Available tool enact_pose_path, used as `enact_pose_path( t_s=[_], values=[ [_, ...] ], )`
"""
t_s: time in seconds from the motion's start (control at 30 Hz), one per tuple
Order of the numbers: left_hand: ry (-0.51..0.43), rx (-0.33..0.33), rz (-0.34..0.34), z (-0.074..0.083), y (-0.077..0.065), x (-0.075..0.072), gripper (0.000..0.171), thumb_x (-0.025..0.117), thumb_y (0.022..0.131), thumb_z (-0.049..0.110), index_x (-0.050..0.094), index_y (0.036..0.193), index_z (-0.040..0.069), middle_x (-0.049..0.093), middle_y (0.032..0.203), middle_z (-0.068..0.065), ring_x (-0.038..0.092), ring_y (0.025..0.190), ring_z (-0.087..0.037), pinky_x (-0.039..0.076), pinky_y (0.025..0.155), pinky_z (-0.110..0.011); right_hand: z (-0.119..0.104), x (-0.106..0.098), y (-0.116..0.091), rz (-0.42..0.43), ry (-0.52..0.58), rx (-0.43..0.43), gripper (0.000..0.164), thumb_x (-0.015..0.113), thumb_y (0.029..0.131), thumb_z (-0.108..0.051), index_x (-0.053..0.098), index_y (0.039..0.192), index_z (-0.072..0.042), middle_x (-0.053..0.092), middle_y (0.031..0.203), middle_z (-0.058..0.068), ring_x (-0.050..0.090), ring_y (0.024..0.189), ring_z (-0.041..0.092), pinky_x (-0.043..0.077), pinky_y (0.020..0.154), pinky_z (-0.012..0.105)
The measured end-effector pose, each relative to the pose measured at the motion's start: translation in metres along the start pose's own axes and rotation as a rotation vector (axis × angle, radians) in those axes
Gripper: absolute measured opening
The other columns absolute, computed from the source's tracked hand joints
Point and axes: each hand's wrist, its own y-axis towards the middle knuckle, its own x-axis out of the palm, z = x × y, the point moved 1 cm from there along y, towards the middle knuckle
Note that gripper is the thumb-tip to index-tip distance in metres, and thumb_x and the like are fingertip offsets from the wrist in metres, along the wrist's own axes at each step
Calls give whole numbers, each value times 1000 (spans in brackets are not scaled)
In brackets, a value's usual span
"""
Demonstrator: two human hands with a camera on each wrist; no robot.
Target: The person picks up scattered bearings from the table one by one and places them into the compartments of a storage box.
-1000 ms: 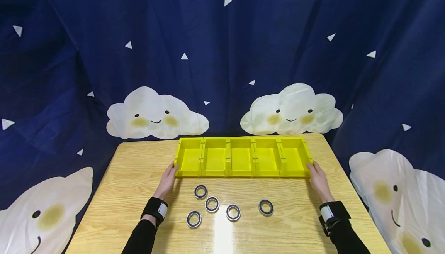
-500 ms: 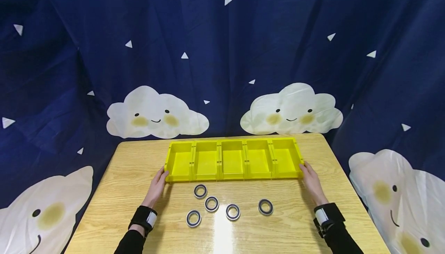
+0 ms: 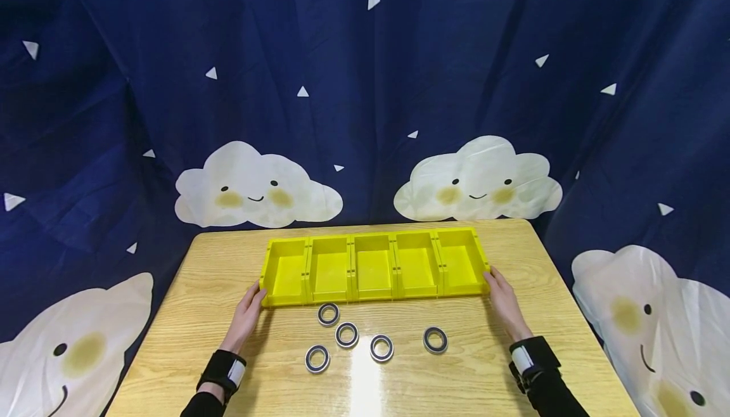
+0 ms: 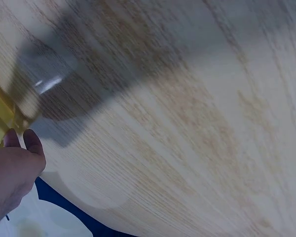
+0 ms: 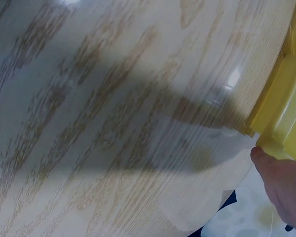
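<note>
A long yellow organizer tray (image 3: 373, 295), divided into several compartments, spans the middle of the table with its left end a little nearer to me. My left hand (image 3: 247, 313) holds its left end, thumb at the front corner and fingers along the outer side. The right hand (image 3: 504, 301) grips the opposite end in a similar way. In the left wrist view, fingertips (image 4: 32, 139) meet the tray's corner; the right wrist view has the thumb (image 5: 261, 157) at the other corner. No contents show in the compartments.
Several ball bearings with dark seals lie in front of the tray. The nearest ball bearing (image 3: 328, 314) sits right at its front edge; another ball bearing (image 3: 435, 340) lies farther right. A navy curtain (image 3: 365, 87) hangs behind the wooden table (image 3: 188, 341).
Both hands have moved the tray to the left and somewhat toward me, its left end coming nearer than its right. The ball bearings stay where they were.
</note>
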Motion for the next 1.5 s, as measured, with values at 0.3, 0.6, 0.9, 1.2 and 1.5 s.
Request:
enact_pose_path(
  t_s=[0.3, 0.6, 0.9, 1.2, 1.5],
  values=[
    [-7, 0, 8, -2, -5, -3, 65, 34, 104, 40, 13, 155, 5, 15, 161, -20, 12, 149, -36, 19, 120, -51, 0, 3, -3, -17, -10, -3, 71, 21, 103, -48, -1, 154, -4, -1, 162, 19, 0, 150, 38, 7, 121, 55],
    [0, 6, 4, -4, -7, -5, 66, 34, 104, 40, 12, 155, 5, 13, 161, -20, 10, 150, -36, 18, 120, -52, -1, 3, -5, -16, -3, 4, 70, 20, 103, -48, -1, 154, -5, -1, 162, 19, -1, 150, 37, 6, 121, 55],
    [288, 103, 134, -3, -17, 2, 68, 42, 102, 33, 15, 151, -6, 28, 149, -32, 30, 136, -50, 29, 111, -60, 1, 3, -11, 24, -40, -29, 71, 25, 103, -46, -3, 155, -7, -1, 162, 19, 4, 149, 41, 11, 120, 56],
    [451, 206, 435, 3, -28, 25, 39, 62, 91, 28, 53, 118, 1, 51, 93, -14, 48, 86, -28, 35, 71, -34, 5, 5, -30, 174, -153, -245, 70, 45, 100, -41, 15, 155, -9, 16, 159, 23, 16, 145, 47, 17, 114, 64],
    [530, 331, 400, 12, -32, 63, 40, 73, 82, 33, 54, 106, 8, 60, 81, -6, 52, 70, -19, 37, 62, -29, 5, 33, -37, 206, -222, -448, 63, 55, 97, -31, 32, 148, -1, 23, 156, 27, 24, 142, 48, 21, 112, 64]
  ],
)
